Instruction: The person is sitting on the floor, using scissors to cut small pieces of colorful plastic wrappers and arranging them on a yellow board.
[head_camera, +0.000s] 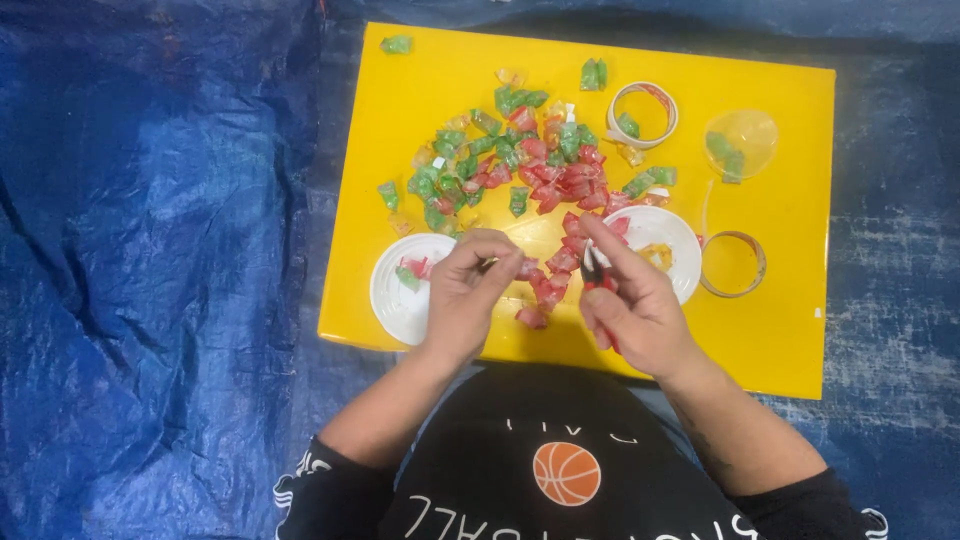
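My left hand hovers over the yellow board, fingers pinched around a small wrapped candy I can barely see. In my right hand is a red-handled tool, seemingly small scissors, its tip near the left hand. A pile of red and green wrapped candies lies just beyond both hands. One white lid with a few candies sits under the left hand. Behind the right hand stands a second white lid.
A tape roll with a green candy inside, a clear plastic cup lid and a clear ring lie on the right part of the board. Blue tarpaulin surrounds the board. A lone green candy lies at the far-left corner.
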